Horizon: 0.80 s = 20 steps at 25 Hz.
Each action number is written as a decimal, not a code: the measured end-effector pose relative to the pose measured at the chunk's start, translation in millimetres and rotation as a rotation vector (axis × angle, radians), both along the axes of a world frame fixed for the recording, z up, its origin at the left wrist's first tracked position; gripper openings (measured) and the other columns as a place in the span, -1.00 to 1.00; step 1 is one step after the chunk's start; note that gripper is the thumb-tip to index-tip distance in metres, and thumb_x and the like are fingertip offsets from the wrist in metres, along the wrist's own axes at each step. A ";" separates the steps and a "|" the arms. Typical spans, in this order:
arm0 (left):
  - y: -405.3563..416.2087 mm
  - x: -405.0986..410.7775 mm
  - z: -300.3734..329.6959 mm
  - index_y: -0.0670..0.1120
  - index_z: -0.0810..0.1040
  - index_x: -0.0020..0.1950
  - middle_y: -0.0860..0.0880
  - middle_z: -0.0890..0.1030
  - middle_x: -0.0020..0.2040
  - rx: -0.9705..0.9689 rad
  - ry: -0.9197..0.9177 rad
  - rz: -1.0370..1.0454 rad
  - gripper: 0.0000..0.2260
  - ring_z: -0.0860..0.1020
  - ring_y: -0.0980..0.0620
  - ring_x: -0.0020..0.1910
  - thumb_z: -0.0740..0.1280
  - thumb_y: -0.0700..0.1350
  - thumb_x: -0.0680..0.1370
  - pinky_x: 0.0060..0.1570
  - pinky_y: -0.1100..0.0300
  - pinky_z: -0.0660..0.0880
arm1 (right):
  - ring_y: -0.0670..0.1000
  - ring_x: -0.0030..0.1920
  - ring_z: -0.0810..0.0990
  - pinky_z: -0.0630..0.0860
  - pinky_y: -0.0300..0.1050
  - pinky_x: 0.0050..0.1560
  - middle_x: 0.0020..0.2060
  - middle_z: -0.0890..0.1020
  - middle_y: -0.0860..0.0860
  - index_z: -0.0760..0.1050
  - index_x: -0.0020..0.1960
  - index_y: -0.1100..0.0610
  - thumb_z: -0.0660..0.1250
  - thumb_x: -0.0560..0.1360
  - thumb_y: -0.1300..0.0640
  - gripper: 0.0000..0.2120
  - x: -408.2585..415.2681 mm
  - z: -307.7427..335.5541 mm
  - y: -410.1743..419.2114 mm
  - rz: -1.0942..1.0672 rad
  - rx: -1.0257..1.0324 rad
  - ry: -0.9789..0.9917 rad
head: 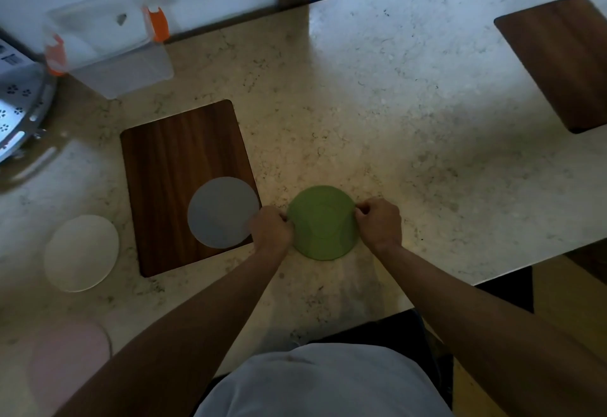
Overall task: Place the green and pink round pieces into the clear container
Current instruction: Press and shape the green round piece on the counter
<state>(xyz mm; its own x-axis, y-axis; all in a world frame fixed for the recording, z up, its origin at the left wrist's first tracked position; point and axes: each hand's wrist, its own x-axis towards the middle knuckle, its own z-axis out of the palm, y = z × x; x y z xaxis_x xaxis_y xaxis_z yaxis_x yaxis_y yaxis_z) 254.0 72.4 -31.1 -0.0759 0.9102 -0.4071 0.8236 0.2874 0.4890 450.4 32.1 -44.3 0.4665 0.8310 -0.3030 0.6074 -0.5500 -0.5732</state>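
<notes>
The green round piece (pixel 323 222) lies on the marble counter in front of me. My left hand (pixel 271 228) pinches its left edge and my right hand (pixel 379 219) pinches its right edge. The pink round piece (pixel 70 347) lies flat near the counter's front left, partly behind my left forearm. The clear container (pixel 110 44) with orange clips stands at the back left, far from both hands; its lid looks to be on, though the view there is blurred.
A grey round piece (pixel 221 211) rests on the dark wooden board (pixel 177 160) just left of my left hand. A white round piece (pixel 81 252) lies further left. A metal colander (pixel 19 111) sits at the left edge. A second wooden board (pixel 565 58) is at the far right.
</notes>
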 end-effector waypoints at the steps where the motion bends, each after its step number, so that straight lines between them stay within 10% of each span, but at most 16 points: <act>1: -0.5 0.1 -0.9 -0.21 0.62 -0.37 -0.12 0.58 -0.44 -0.003 -0.015 0.020 -0.86 0.51 -0.08 -0.43 0.37 -0.27 0.40 -0.39 0.14 0.36 | 0.02 -0.16 0.66 0.62 -0.04 -0.02 -0.12 0.73 0.07 0.69 -0.04 0.15 0.38 0.48 0.15 -0.86 -0.5 1.1 1.3 -0.002 -0.021 0.018; 7: -4.2 -1.4 -3.4 -0.13 0.60 -0.14 -0.04 0.61 -0.17 -0.059 -0.132 0.192 -0.96 0.54 0.00 -0.19 0.38 -0.23 0.43 -0.18 0.13 0.44 | -0.15 -0.39 0.51 0.54 -0.16 -0.22 -0.30 0.68 0.04 0.56 -0.36 0.01 0.38 0.40 0.23 -0.79 1.9 9.2 7.4 0.032 -0.110 0.060; 14: -4.3 -9.6 9.7 -0.05 0.68 -0.09 0.11 0.58 -0.27 -0.086 -0.257 0.208 -0.89 0.52 0.18 -0.29 0.39 -0.20 0.44 -0.36 0.32 0.38 | 0.03 0.00 0.64 0.55 -0.08 0.09 -0.01 0.70 0.09 0.64 0.06 0.17 0.42 0.45 0.15 -0.79 1.1 11.8 7.9 -0.007 -0.080 0.149; 20: 10.6 -53.4 21.2 -0.01 0.62 -0.14 -0.12 0.68 -0.05 -0.187 -0.344 0.315 -0.93 0.63 -0.12 -0.04 0.39 -0.18 0.47 0.09 -0.10 0.58 | -0.03 -0.13 0.63 0.58 -0.07 0.00 -0.10 0.70 0.06 0.65 -0.02 0.15 0.46 0.42 0.14 -0.84 -30.4 26.3 26.5 0.008 -0.013 0.203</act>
